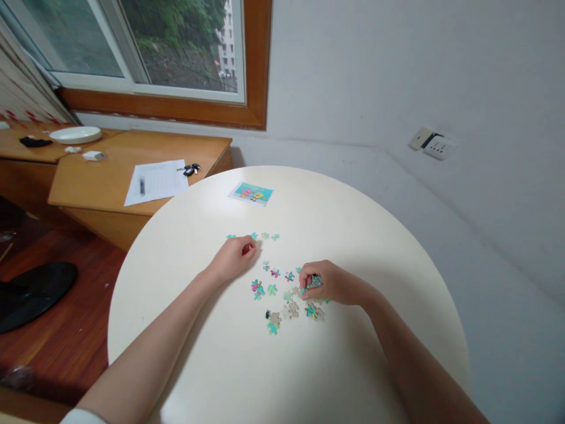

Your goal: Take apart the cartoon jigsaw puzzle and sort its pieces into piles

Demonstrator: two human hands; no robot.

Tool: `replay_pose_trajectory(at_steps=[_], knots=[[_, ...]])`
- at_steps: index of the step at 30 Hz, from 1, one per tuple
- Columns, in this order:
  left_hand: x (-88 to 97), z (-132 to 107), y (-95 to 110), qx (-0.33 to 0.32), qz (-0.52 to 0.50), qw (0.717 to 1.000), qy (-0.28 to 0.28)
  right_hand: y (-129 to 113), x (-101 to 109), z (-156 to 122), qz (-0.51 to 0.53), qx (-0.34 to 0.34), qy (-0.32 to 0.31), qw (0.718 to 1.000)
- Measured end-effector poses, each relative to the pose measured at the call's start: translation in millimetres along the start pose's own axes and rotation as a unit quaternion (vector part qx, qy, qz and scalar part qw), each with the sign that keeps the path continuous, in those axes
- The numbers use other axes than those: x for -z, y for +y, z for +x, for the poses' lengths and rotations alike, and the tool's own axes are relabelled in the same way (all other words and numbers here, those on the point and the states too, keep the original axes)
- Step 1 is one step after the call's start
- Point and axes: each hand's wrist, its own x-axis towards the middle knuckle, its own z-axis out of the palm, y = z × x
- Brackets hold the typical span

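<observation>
The white round table (185, 253) carries many small puzzle pieces (272, 290), scattered in its middle, between the two hands and a little nearer to the person. Some show coloured print, others a plain greyish side. The left hand (233, 257) is above the table, its fingers curled and the tips close together; I cannot tell whether they pinch something. It is just beside a short row of pieces (265, 235), which lie apart from the larger group. The right hand (329, 282) is over the right part of this group, with thumb and fingers bent toward each other. Patterned pieces are visible inside this curl, but I cannot tell if they are gripped or only lie underneath. Farther away, a printed card (252, 193) lies flat. On the wooden table (154, 147) to the left are a paper sheet (161, 181) and keys (190, 169).
</observation>
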Motion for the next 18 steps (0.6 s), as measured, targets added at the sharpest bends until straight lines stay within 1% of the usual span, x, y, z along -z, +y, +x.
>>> replay_pose_trajectory(at_steps=[2, 4, 7, 11, 14, 18], knots=[[0.4, -0.3, 1.0, -0.001, 0.000, 1.000, 0.001, -2.0, 0.5, 0.3, 0.035, -0.022, -0.008, 0.999], [0.8, -0.7, 2.4, -0.003, 0.001, 1.000, 0.001, -2.6, -0.2, 1.9, 0.084, -0.042, 0.006, 0.996], [0.9, -1.1, 4.9, -0.004, -0.004, 1.000, 0.001, -0.8, -3.7, 6.3, 0.162, -0.079, 0.056, 0.982], [0.1, -2.2, 10.3, -0.009, -0.016, 1.000, 0.002, 2.4, -10.5, 13.5, 0.245, -0.113, 0.126, 0.955], [-1.5, -4.2, 17.1, -0.035, -0.030, 0.999, -0.021, 3.2, -16.3, 17.9, 0.291, -0.116, 0.154, 0.937], [-5.2, -7.6, 28.7, -0.096, -0.044, 0.992, -0.063, 2.5, -24.6, 22.2, 0.313, -0.104, 0.184, 0.926]])
